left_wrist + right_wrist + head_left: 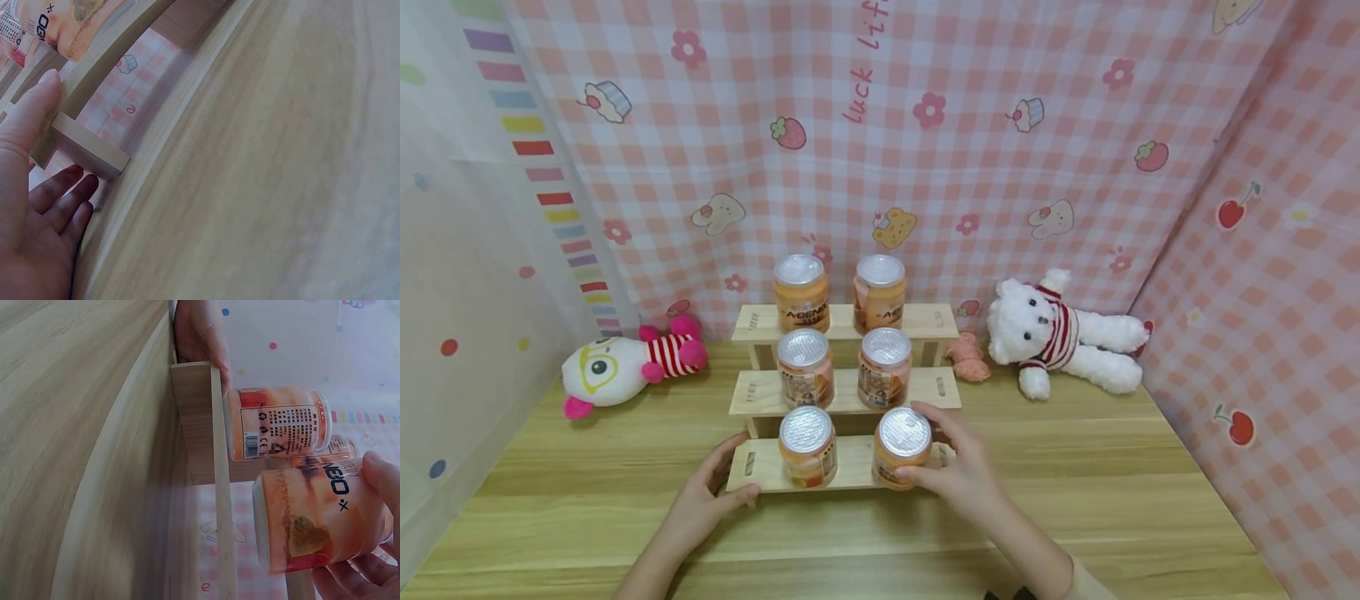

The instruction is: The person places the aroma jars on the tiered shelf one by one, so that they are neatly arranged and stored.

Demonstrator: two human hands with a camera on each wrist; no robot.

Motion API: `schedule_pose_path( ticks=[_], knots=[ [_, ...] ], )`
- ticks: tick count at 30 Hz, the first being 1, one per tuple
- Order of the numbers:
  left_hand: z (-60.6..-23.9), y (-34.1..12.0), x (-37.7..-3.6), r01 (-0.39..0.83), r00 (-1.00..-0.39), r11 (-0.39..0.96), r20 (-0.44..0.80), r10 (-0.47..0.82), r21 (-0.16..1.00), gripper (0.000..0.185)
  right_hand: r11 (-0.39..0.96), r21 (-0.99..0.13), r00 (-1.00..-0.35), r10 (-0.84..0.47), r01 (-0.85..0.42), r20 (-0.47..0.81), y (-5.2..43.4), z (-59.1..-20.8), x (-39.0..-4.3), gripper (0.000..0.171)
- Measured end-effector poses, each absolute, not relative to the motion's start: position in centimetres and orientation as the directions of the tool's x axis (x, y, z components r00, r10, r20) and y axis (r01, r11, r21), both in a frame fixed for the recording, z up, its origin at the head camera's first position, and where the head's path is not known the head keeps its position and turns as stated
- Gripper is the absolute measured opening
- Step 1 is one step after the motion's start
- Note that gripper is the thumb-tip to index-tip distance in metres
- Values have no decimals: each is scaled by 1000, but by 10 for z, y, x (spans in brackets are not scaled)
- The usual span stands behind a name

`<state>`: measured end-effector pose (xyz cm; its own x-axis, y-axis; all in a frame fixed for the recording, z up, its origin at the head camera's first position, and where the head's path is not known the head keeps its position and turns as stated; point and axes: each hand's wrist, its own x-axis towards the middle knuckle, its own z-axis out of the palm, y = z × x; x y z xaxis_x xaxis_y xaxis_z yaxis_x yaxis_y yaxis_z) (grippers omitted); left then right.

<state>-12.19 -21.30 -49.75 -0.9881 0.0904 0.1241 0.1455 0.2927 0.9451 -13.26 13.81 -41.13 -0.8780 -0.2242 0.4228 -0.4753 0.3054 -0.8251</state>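
Observation:
A three-step wooden rack [856,468] bears jars with silver lids and orange labels. At the bottom step's left end, my left hand [700,504] holds the rack, with the thumb at the board's front edge and the fingers round the side. My right hand [973,479] grips the bottom right jar [319,519] between thumb and fingers. In the right wrist view a narrow gap shows between that jar's base and the board. Left of it, another jar [808,450] stands upright on the same step. Two jars stand on the middle step and two on the top one.
A pink and white plush toy [625,367] lies left of the rack. On the right lie a white teddy bear [1060,337] in a striped sweater and a small peach-coloured object [968,358]. Checked cloth [925,167] hangs behind the wooden table [1075,500].

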Motion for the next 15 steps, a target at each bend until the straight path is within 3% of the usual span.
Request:
schedule_pose_path(
  ticks=[15],
  knots=[
    [-496, -213, -121, 136, -990, 297, 116, 85, 945, 74, 274, -847, -887, -220, -456, 406, 124, -418, -139, 73]
  ],
)
